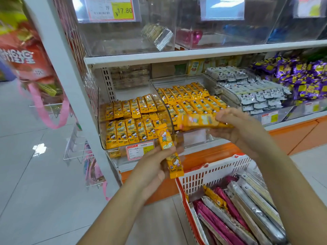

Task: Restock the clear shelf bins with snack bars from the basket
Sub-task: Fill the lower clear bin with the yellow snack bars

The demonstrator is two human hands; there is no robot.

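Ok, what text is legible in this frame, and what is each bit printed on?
"¥17.80": price card on the upper clear bin.
"15": price label on the lower left bin; remainder too small.
White characters on the red bag: blurred, unreadable.
Wrapper print on the yellow snack bars: too small.
Other shelf tags: blurred.

Lower white shelf (290,122), loaded along its length. Left bin (101,124), packed with yellow bars (123,131), just beyond left fingers (154,154). Second bin (192,138), same bars, directly behind right fingers (230,114). Grey packets (256,96), then purple packets (309,80), further right of right fingers. Upper shelf (177,56), above both, carries big clear bins (123,41).
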